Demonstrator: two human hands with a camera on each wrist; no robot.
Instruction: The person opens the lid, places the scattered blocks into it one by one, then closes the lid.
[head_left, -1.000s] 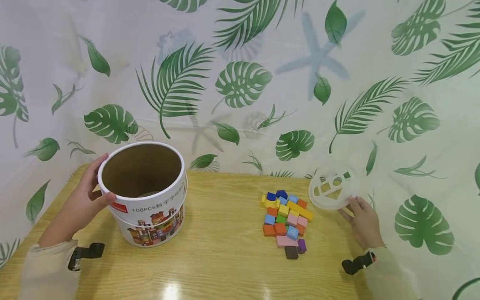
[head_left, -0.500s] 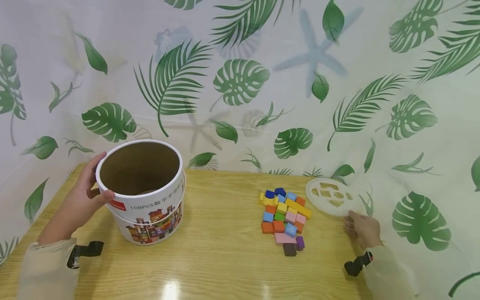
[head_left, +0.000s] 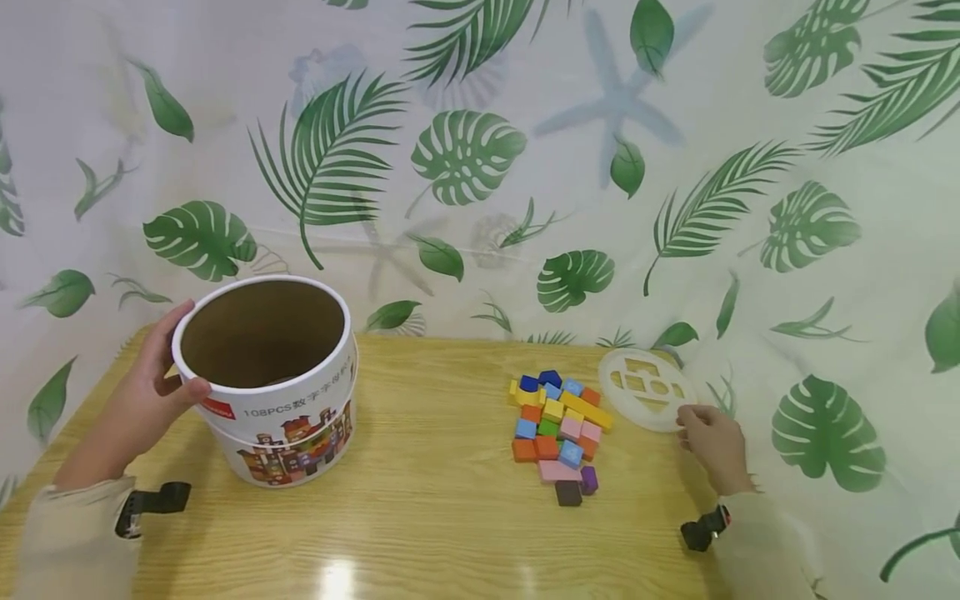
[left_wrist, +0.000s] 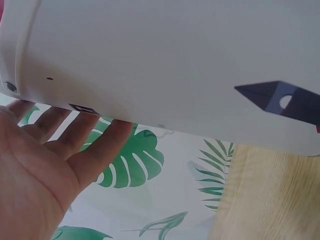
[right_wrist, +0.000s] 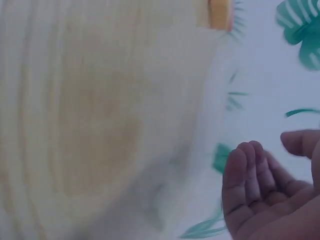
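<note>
A white round bucket with printed pictures of blocks stands at the left of the table, its top uncovered. My left hand grips its left side near the rim, the thumb in front and the fingers round the back. In the left wrist view, the fingers meet the white outer wall. At the right back corner lies a white round shape-sorter lid with cut-out holes. My right hand is at the lid's near right edge. In the right wrist view, its thumb stands apart from the loosely bent fingers, nothing between them.
Several coloured wooden blocks lie in a cluster left of the lid on the wooden table. A leaf-printed cloth hangs behind the table and along its right side. The right wrist view is blurred.
The lid, tilted up at my right hand a second ago, now lies flat. My right hand has loosened from it and stays by its edge. My left hand keeps its grip on the bucket.
</note>
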